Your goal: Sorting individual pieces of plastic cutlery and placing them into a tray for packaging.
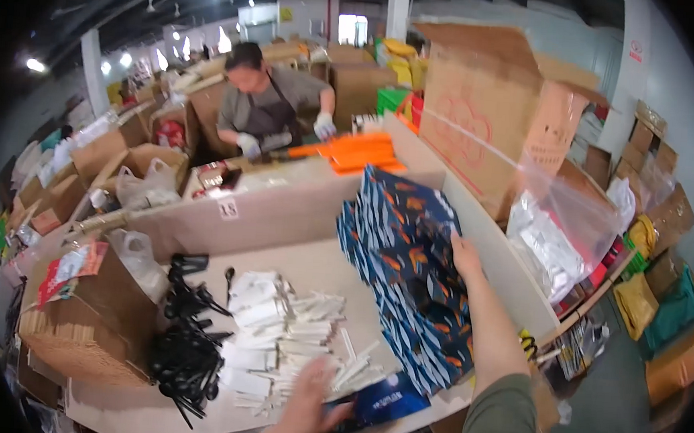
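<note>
Warehouse worktable point(303, 262), beige. Left hand point(307, 403) spread flat at near edge, on blue packet point(386, 403) beside white sachets point(274, 332). Right hand point(465, 257) open, fingers against leaning stack of dark patterned bags point(408, 269). Black spoons point(185, 342) left. Gloved person point(270, 102) beyond.

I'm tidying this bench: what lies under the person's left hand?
The left hand rests over white paper sachets and a dark blue packet. Whatever is directly beneath the palm is covered.

- Bearing goods: beige worktable point(323, 267) with raised back wall.
- Lying on it: white sachets point(282, 337), black plastic spoons point(185, 342), stacked dark blue patterned bags point(407, 277).
</note>
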The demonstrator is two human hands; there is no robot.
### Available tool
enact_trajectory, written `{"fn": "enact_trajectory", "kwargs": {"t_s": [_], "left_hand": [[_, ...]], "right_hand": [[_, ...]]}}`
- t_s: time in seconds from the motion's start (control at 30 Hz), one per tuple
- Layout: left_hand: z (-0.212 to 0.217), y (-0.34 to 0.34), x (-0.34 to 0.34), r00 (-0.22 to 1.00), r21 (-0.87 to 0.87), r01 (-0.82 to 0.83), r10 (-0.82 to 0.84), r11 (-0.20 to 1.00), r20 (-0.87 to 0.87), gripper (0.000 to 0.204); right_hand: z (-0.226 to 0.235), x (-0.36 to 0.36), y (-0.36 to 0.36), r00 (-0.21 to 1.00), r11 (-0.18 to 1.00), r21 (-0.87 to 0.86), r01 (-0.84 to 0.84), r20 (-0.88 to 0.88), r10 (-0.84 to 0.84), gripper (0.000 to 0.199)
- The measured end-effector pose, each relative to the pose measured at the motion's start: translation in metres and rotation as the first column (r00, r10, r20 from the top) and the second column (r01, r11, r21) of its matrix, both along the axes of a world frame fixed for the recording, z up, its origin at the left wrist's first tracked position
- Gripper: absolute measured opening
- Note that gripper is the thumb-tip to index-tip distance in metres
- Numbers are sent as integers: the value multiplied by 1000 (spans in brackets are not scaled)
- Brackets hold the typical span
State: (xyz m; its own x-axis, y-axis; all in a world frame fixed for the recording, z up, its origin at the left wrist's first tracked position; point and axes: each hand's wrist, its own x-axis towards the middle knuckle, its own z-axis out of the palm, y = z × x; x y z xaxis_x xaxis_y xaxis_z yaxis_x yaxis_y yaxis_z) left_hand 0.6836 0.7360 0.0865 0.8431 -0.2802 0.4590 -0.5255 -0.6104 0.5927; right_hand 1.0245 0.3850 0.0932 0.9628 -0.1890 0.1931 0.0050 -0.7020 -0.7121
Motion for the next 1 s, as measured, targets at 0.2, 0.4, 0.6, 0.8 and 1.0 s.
{"fn": "enact_trajectory", "kwargs": {"t_s": [0.2, 0.4, 0.6, 0.8, 1.0], "left_hand": [[23, -125, 144, 996, -173, -22, 36, 985, 81, 81], [33, -130, 195, 996, -266, 36, -58, 963, -73, 59], [27, -94, 258, 941, -784, -296, 309, 546, -141, 66], [54, -86, 299, 988, -502, -144, 152, 853, -25, 60], [21, -145, 222, 983, -341, -138, 171, 930, 68, 48]], "right_hand": [[-15, -32, 6, 977, 973, 110, -200, 93, 191, 63], [-8, -65, -19, 945, 845, 437, -309, 44, 323, 38], [22, -93, -12, 941, 916, 259, -305, -62, 331, 36], [23, -106, -6, 891, 890, 59, -452, 69, 448, 31], [20, -110, -16, 980, 991, 27, -134, 153, 128, 36]]}}
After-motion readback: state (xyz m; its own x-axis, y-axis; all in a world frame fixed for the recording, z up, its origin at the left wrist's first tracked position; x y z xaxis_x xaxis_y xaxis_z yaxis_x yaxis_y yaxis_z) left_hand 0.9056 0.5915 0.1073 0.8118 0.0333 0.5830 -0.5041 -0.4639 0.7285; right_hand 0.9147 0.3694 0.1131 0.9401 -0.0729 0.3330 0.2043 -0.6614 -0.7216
